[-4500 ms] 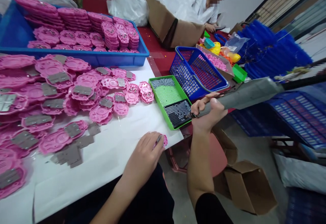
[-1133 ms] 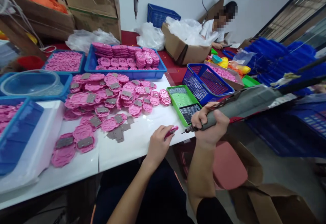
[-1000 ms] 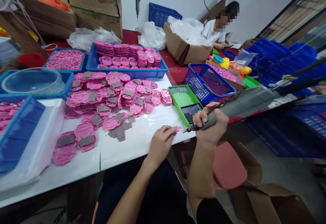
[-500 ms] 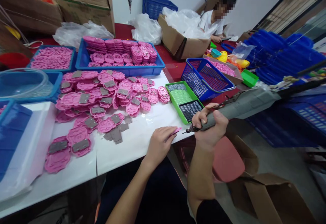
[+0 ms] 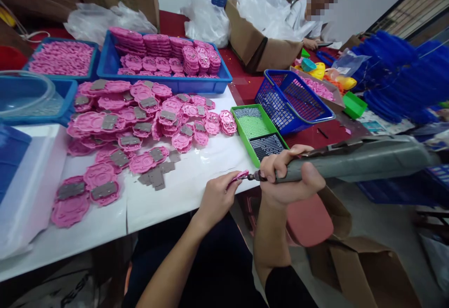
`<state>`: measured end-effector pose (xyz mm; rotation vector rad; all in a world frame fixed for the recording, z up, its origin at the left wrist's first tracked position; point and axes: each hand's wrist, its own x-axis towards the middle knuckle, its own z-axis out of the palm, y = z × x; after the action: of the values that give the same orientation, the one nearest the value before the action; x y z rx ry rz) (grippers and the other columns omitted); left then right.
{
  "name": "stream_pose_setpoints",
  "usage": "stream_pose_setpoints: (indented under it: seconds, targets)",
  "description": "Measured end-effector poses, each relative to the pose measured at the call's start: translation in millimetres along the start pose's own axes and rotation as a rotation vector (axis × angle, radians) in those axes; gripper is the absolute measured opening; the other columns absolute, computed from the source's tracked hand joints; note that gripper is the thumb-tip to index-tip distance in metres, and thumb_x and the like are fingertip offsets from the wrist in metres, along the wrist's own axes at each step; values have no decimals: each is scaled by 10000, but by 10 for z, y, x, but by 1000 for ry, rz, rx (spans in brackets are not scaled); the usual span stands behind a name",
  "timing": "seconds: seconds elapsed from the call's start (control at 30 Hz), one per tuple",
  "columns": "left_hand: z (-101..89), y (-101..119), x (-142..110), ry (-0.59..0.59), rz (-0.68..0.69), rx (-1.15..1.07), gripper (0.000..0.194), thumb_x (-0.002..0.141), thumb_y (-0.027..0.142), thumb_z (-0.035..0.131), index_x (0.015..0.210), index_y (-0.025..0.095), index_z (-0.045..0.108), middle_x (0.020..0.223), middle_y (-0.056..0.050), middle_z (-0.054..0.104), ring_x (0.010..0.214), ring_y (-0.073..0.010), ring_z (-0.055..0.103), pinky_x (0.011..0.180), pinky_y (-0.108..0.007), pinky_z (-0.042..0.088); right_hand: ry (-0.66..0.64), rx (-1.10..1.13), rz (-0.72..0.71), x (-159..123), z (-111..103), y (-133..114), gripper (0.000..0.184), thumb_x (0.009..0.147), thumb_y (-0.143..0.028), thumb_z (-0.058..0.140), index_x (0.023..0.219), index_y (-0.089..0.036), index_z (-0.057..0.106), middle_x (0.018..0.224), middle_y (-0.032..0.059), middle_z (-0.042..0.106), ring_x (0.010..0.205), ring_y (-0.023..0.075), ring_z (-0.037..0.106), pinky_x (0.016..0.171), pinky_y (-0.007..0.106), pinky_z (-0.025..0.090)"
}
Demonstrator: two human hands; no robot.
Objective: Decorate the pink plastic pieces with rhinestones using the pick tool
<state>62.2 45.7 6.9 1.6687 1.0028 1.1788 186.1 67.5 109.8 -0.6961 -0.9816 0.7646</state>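
Note:
My left hand point(image 5: 218, 195) pinches a small pink plastic part point(image 5: 240, 175) at the table's front edge; most of the part is hidden by my fingers. My right hand point(image 5: 286, 175) is wrapped round a grey-green electric screwdriver point(image 5: 361, 161), held nearly level. The screwdriver's tip meets the pink part, or comes very close to it. Just beyond my right hand lies a green tray point(image 5: 255, 132) with small screws and a black screw plate point(image 5: 268, 147). Left of my hands, pink plastic shells point(image 5: 101, 175) with grey plates are heaped, beside loose grey plates point(image 5: 152, 178).
Behind the heap stands a blue tray point(image 5: 164, 83) of stacked pink shells. A blue basket point(image 5: 294, 100) sits past the green tray. Below the table edge are a red stool point(image 5: 310, 221) and cardboard boxes point(image 5: 375, 270). Across the table a person point(image 5: 305, 16) sits near a cardboard box point(image 5: 277, 55).
My right hand has brought the screwdriver leftward, so its tip now reaches the pink part. My left hand keeps its pinch. The whole view has shifted slightly.

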Motion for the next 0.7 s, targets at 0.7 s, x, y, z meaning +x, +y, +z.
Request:
stream_pose_setpoints:
  seconds: [0.7]
  targets:
    - [-83,45,31,-76,-77,-115,318,1066,319,462,1250,202,694,1207,-80,759,1072,-222,721,971,-346,562,14,-99,-25,20,-49,-139,167,847,-443,514,851,-293,589,483,-101,293,305,88,235,363,263,259]
